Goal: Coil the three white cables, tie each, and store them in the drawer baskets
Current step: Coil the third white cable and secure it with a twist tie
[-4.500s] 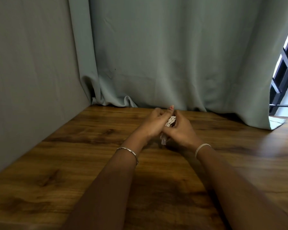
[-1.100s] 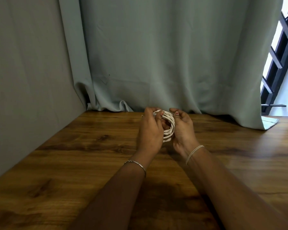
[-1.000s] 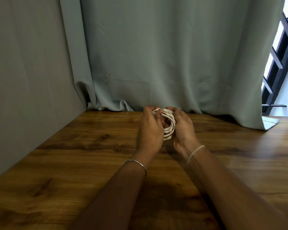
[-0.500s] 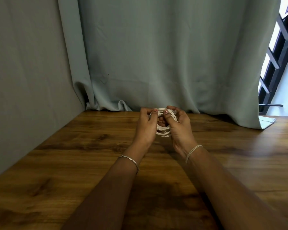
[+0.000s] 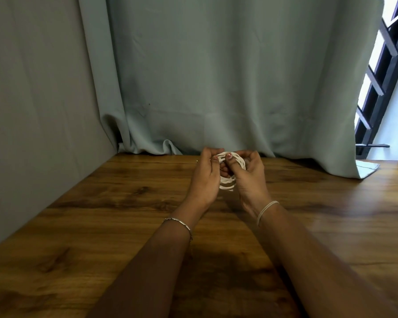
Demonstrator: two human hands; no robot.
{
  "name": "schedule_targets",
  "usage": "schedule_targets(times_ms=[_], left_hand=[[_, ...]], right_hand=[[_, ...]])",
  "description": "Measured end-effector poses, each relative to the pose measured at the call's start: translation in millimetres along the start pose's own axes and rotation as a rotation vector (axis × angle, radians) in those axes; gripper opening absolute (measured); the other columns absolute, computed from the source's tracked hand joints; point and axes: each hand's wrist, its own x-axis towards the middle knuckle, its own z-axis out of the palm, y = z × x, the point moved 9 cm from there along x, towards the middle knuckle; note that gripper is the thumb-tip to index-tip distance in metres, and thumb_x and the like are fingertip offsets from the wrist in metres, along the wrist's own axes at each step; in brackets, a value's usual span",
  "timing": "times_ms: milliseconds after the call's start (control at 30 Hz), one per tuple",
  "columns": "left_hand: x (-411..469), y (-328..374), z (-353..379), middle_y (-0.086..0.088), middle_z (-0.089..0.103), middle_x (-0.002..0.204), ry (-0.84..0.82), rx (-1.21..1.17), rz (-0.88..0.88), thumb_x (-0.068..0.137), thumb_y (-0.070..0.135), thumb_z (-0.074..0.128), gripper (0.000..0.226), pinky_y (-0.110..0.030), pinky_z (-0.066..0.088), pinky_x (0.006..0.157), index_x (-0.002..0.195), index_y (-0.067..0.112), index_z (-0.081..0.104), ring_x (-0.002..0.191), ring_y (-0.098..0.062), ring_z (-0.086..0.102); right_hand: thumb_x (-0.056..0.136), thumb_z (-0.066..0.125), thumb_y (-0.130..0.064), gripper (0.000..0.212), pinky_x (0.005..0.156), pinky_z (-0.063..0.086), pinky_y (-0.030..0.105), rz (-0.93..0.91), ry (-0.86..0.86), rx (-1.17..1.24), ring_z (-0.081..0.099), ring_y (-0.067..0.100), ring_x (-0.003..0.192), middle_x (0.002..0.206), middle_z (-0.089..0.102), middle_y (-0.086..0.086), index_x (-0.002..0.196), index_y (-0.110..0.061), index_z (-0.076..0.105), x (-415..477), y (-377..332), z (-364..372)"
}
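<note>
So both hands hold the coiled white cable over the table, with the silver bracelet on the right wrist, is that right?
No, the head view shows the silver bracelet on the left wrist; the left hand and right hand do hold the coiled cable.

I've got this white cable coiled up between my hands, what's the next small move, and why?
Probably pass the end that the left hand pinches around the loops of the coiled white cable, while the right hand grips the bundle. The coil is held above the brown wooden table, and no finished tie shows.
</note>
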Motion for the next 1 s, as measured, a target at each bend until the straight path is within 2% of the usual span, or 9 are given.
schedule_targets(times_ms=[133,233,367,467,600,700,867,933,1000], left_hand=[[1,-2,1,-0.004,0.059,0.116,-0.038,0.154,0.038,0.101,0.025,0.045,0.014,-0.014,0.050,0.077,0.113,0.019,0.043,0.099,-0.009,0.060],[1,1,-4,0.002,0.059,0.106,-0.016,0.214,0.074,0.097,0.030,0.054,0.018,-0.011,0.047,0.069,0.107,0.022,0.042,0.091,-0.005,0.060],[1,0,-6,0.002,0.059,0.103,0.022,0.182,0.063,0.099,0.026,0.051,0.012,-0.007,0.045,0.064,0.105,0.020,0.043,0.085,0.001,0.058],[0,-2,0,0.002,0.060,0.103,0.026,0.123,0.016,0.100,0.026,0.049,0.008,-0.013,0.049,0.070,0.104,0.021,0.045,0.089,-0.003,0.059],[0,-9,6,-0.006,0.065,0.099,0.015,0.005,-0.064,0.099,0.024,0.052,0.008,-0.036,0.057,0.077,0.092,0.027,0.049,0.091,-0.021,0.067],[-1,-9,8,-0.004,0.065,0.092,0.009,0.032,-0.054,0.099,0.022,0.052,0.006,-0.038,0.055,0.074,0.093,0.020,0.050,0.086,-0.019,0.066],[-8,1,22,-0.001,0.068,0.095,-0.061,0.089,0.021,0.099,0.022,0.051,0.003,-0.039,0.056,0.077,0.098,0.020,0.054,0.087,-0.013,0.066],[-13,8,30,0.001,0.069,0.096,-0.087,0.056,0.037,0.099,0.021,0.051,0.007,-0.038,0.056,0.079,0.096,0.027,0.055,0.089,-0.012,0.067],[-21,15,42,0.002,0.070,0.097,-0.127,0.005,0.035,0.099,0.022,0.051,0.014,-0.039,0.056,0.080,0.096,0.035,0.057,0.090,-0.013,0.067]], right_hand=[[0.095,0.053,0.000,0.017,0.064,0.056,0.024,-0.069,-0.058,-0.081,0.069,0.015,0.078,0.095,0.067,0.011,0.105,-0.013,0.060,1,-4,5],[0.097,0.048,0.002,0.021,0.069,0.057,0.028,-0.075,-0.092,-0.131,0.070,0.023,0.087,0.097,0.071,0.013,0.102,-0.008,0.065,0,-2,10],[0.099,0.051,-0.014,0.013,0.064,0.056,0.023,-0.082,-0.073,-0.136,0.068,0.014,0.076,0.088,0.069,0.008,0.101,-0.007,0.061,1,-4,10],[0.095,0.059,-0.016,0.006,0.061,0.055,0.021,-0.096,0.011,-0.136,0.065,0.012,0.069,0.087,0.066,0.010,0.096,-0.010,0.058,3,-7,0],[0.089,0.068,-0.014,0.012,0.063,0.057,0.027,-0.097,0.081,-0.134,0.067,0.018,0.072,0.086,0.067,0.014,0.090,-0.011,0.056,4,-7,-12],[0.089,0.068,-0.015,0.013,0.065,0.057,0.033,-0.121,0.087,-0.219,0.066,0.021,0.075,0.087,0.067,0.014,0.086,-0.015,0.055,5,-7,-16],[0.093,0.063,-0.017,0.013,0.065,0.054,0.025,-0.156,0.152,-0.335,0.065,0.016,0.078,0.089,0.065,0.011,0.086,-0.016,0.053,-6,-20,-28],[0.093,0.063,-0.016,0.012,0.061,0.050,0.017,-0.183,0.173,-0.358,0.062,0.010,0.073,0.085,0.063,0.005,0.088,-0.012,0.053,-13,-33,-35],[0.092,0.064,-0.018,0.012,0.065,0.050,0.018,-0.224,0.169,-0.426,0.062,0.009,0.075,0.084,0.063,0.002,0.089,-0.012,0.054,-22,-48,-45]])
